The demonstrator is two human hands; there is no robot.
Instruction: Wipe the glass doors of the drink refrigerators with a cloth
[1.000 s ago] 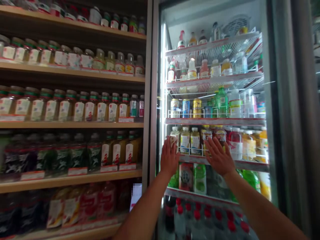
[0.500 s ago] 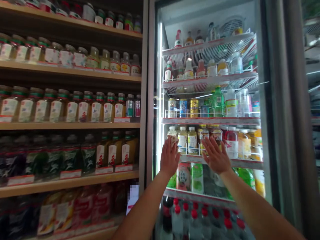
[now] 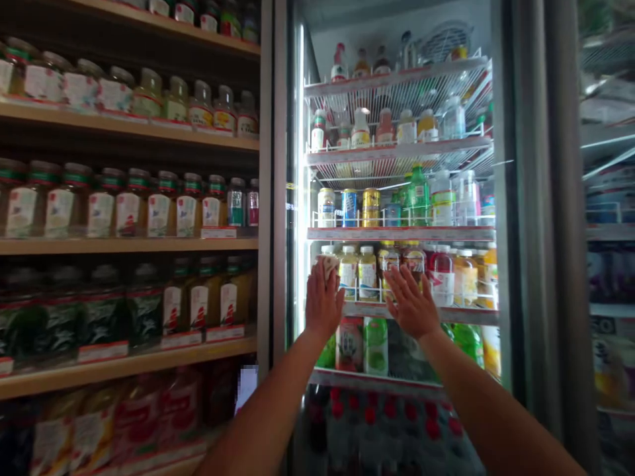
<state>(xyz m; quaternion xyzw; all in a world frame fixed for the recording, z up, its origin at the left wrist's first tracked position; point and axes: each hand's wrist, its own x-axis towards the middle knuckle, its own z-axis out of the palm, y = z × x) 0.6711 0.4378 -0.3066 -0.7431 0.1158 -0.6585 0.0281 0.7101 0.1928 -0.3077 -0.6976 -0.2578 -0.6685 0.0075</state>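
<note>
My left hand (image 3: 323,301) is raised in front of the drinks fridge, fingers up, with a small pale, brown-spotted cloth (image 3: 330,266) under its fingers. The palm faces the fridge's glass door (image 3: 397,198), and the cloth appears pressed to the glass. Further right, my right hand (image 3: 413,305) lies flat towards the same door with its fingers spread, holding nothing. Behind the hands, seen through the glass, are yellow-labelled bottles (image 3: 368,272) and red drink bottles (image 3: 441,272) on a wire-railed shelf.
To the left, wooden shelves (image 3: 129,246) carry rows of bottled drinks. The fridge's metal frame (image 3: 268,198) separates them from the glass. Red-capped bottles (image 3: 370,415) fill the fridge bottom. More stocked shelves (image 3: 608,235) appear at the far right.
The camera view has turned slightly right, so shelves, fridge and both hands appear further left. Against the fridge, both hands stay at nearly the same spots.
</note>
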